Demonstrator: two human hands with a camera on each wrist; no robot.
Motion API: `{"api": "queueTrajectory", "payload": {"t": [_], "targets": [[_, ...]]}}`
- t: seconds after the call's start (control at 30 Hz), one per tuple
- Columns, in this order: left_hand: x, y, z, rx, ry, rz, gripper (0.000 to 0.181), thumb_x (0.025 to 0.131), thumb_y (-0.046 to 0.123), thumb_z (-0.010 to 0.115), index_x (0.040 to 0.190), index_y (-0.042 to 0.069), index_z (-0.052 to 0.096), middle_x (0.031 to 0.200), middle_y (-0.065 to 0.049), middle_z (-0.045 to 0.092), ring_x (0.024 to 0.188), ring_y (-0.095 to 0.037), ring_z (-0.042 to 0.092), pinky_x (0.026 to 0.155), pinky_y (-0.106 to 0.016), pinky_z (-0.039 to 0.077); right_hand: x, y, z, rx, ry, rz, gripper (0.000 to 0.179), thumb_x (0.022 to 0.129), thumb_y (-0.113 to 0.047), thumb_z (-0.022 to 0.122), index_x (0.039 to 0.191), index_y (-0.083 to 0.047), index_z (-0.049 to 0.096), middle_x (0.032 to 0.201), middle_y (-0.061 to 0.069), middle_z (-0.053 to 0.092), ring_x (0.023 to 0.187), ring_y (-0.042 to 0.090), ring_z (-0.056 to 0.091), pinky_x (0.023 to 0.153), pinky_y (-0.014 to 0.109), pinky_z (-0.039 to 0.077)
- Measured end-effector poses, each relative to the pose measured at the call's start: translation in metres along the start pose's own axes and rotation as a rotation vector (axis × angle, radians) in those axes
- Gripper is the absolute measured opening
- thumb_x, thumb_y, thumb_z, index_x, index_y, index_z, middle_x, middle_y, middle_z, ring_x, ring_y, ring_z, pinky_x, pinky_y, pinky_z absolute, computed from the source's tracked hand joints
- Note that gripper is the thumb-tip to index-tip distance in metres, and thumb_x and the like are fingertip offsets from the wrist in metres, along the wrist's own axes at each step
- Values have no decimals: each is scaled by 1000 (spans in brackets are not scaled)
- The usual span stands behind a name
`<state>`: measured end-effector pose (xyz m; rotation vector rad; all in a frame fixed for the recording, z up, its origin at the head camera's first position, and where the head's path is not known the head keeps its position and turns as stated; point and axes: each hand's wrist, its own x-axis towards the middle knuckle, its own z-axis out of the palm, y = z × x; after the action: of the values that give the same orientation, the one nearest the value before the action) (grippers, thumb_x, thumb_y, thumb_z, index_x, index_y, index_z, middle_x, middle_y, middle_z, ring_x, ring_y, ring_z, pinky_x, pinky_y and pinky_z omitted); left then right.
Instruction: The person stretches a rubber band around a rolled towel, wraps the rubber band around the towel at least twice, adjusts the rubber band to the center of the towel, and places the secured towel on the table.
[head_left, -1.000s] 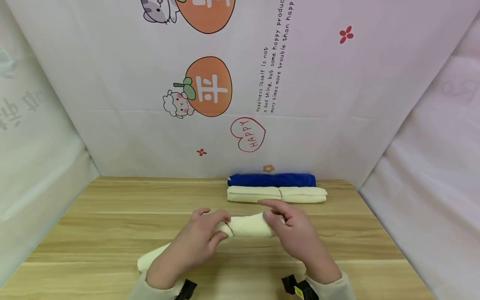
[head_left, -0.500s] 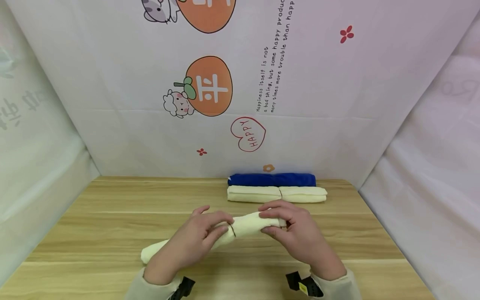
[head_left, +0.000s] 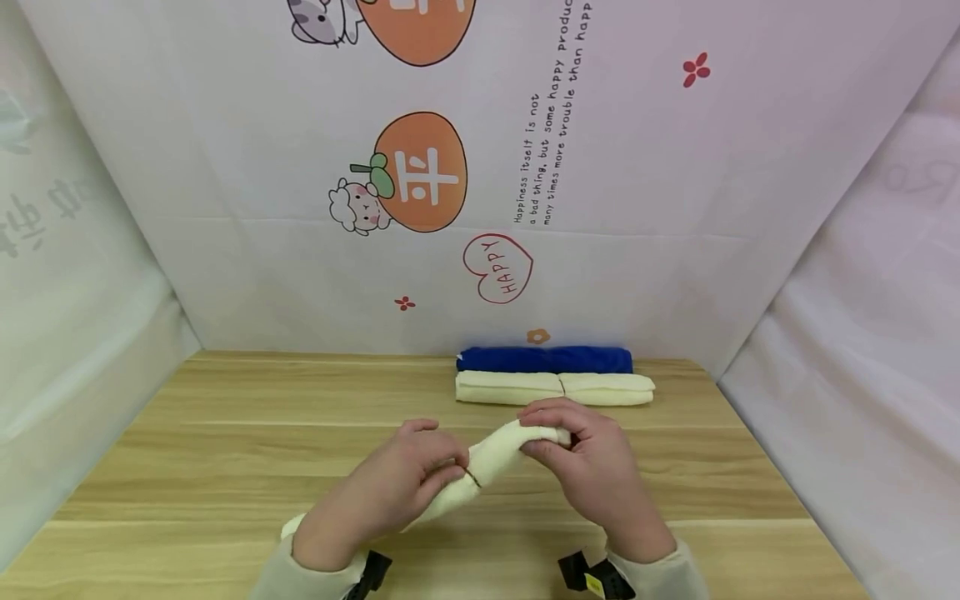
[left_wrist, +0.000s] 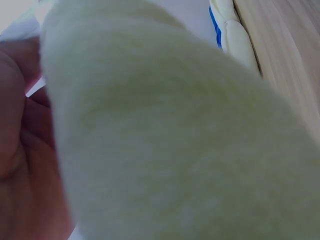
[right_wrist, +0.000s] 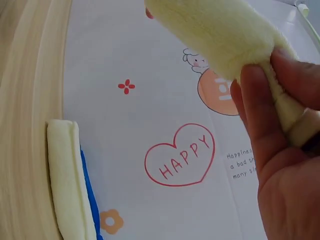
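A pale yellow rolled towel (head_left: 498,454) slants between both hands above the wooden table. Around its middle runs a thin dark band (head_left: 473,477). The left hand (head_left: 401,483) holds the roll beside that band, fingertips and thumb close to it; the hand hides part of the roll's left half. At the other end, the right hand (head_left: 588,462) pinches the roll between thumb and fingers. Its end looks squeezed narrow in the right wrist view, where the towel (right_wrist: 220,35) bends away from the grip. In the left wrist view the blurred towel (left_wrist: 175,125) covers most of the picture.
Near the back edge of the table (head_left: 262,433) lies another pale yellow roll (head_left: 517,387) with a thin dark band. Behind it, a blue roll (head_left: 540,359) lies against the printed white backdrop (head_left: 600,292). White cloth walls (head_left: 885,350) stand at both sides.
The right hand has closed its fingers over the roll's right end. The roll's middle and its band have moved slightly right and nearer, and its right part now slants up more steeply.
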<state>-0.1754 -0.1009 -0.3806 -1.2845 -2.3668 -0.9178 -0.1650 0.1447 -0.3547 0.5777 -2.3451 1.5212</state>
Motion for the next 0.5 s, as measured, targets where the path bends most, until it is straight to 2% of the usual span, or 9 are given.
{"api": "queueTrajectory", "payload": {"t": [0.13,0.2,0.27,0.33,0.4,0.5], "targets": [[-3,-1,-4,7,-51,23,14,89,6,60,87,20,58,91,15,56,86,0,53,97,-52,28,4,8,-2,-3,75,217,17,76,-25,78,92,-23,72,91,-4,67,75,17,62,61,31,52],[-5,-3,-6,29,-58,22,17,88,5,61,86,22,57,93,15,54,89,-1,52,96,-53,27,6,10,-4,19,114,314,17,76,-23,78,92,-20,72,85,1,67,70,19,62,62,32,52],[-6,-5,-7,70,-47,5,16,89,6,60,87,22,57,93,15,52,90,-2,52,96,-53,26,8,10,-7,35,120,392,18,77,-24,77,93,-19,72,81,4,67,70,20,63,64,34,52],[-6,-5,-8,121,-22,-26,12,91,10,59,90,22,58,93,14,53,91,-3,53,98,-52,27,9,8,-8,60,102,446,22,77,-27,77,96,-18,72,82,6,68,73,21,65,67,36,52],[-6,-4,-7,145,-1,-79,7,93,17,57,99,20,61,98,13,56,92,-4,54,100,-49,26,8,6,-9,82,76,475,26,76,-32,77,97,-18,71,85,6,68,72,22,66,67,38,52],[-4,0,-4,141,-1,-138,28,91,31,61,116,17,58,109,11,58,99,-6,56,103,-44,25,8,3,-7,159,57,474,30,75,-33,78,98,-15,71,99,5,65,73,26,66,68,39,53]]}}
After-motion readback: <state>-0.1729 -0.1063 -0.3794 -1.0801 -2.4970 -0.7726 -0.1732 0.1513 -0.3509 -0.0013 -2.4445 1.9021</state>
